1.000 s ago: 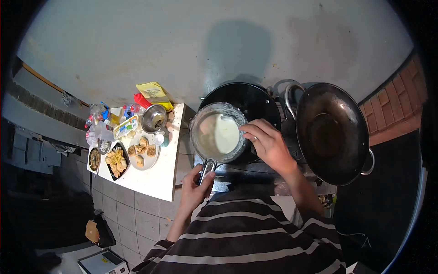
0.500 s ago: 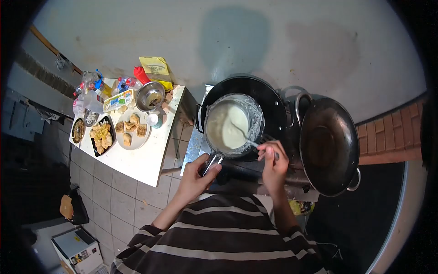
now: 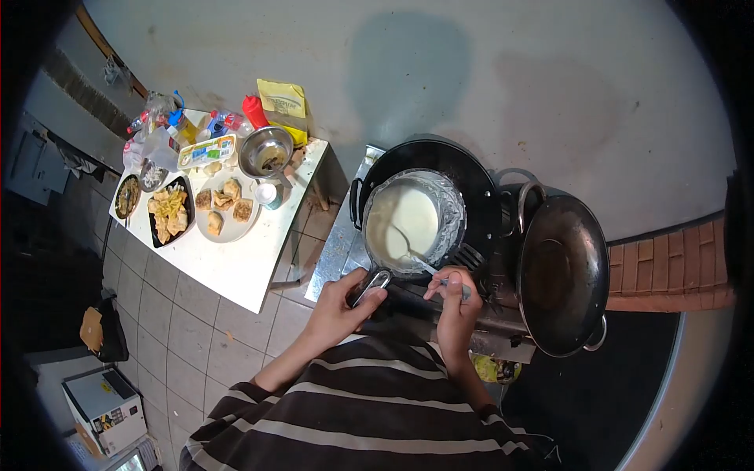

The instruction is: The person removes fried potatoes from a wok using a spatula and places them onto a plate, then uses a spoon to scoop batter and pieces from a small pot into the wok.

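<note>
In the head view a saucepan (image 3: 452,210), its inner wall smeared with white residue, holds a creamy white liquid (image 3: 416,216). It sits within a larger black wok (image 3: 481,182) on the stove. My left hand (image 3: 339,308) is closed round the saucepan's handle (image 3: 380,281), which points toward my body. My right hand (image 3: 455,308) pinches a metal spoon (image 3: 422,264) by its handle, and the spoon's bowl end dips into the liquid near the pan's front side. A slotted spatula (image 3: 469,256) lies beside the saucepan, close to my right hand.
To the right rests a second, worn wok (image 3: 561,275) with loop handles. On the left, a white table (image 3: 236,271) carries a plate (image 3: 236,234) of fried pieces, a black dish (image 3: 185,213) of food, a metal bowl (image 3: 253,153), bottles and a yellow bag (image 3: 284,110).
The spoon and my right hand have shifted toward my body and slightly left, with the spoon tip nearer the pan's front edge. The camera view has tilted; my left hand keeps its grip.
</note>
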A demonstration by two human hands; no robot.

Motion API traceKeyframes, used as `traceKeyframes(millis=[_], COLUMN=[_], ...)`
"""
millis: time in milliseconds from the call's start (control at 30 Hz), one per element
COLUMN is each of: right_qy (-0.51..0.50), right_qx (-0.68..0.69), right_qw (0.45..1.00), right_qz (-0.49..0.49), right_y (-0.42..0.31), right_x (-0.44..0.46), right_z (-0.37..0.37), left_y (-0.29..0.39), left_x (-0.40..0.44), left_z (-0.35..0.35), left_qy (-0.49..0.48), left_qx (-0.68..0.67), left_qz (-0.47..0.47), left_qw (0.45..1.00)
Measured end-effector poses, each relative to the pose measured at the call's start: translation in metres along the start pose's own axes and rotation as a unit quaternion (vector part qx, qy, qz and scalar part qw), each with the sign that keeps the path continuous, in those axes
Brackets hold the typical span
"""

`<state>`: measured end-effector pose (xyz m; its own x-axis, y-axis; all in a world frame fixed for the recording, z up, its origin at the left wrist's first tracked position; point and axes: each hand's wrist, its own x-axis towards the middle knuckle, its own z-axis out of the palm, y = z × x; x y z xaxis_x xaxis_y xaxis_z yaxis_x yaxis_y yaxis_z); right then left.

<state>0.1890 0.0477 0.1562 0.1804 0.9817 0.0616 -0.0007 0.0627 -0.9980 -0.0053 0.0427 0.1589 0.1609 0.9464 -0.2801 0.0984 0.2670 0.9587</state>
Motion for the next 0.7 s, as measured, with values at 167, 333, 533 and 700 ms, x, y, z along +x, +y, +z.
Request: traceKeyframes(millis=[167,333,533,700], right_qy=[0.016,-0.006,-0.034,-0.110], right_qx=[0.091,0.166,-0.050,-0.198], right_qw=[0.995,0.983,0.995,0.940], right_qz=[0.044,0.084,-0.082,-0.256], right_y=[-0.003,0.000,-0.010,-0.041], right_x=[0.001,0.002,0.001,0.012], right_z=[-0.005,-0.021,-0.041,-0.064], left_y=[0.001,-0.001,-0.004,0.001], left_x=[-0.003,-0.007,-0.014,-0.016], left_z=[0.006,0.017,0.032,0.041], left_qy=[-0.002,0.008,0.016,0.011], left_qx=[0.008,0.033,0.030,0.022], left_qz=[-0.001,0.013,0.010,-0.007], left_qw=[1.000,0.999,0.999,1.000])
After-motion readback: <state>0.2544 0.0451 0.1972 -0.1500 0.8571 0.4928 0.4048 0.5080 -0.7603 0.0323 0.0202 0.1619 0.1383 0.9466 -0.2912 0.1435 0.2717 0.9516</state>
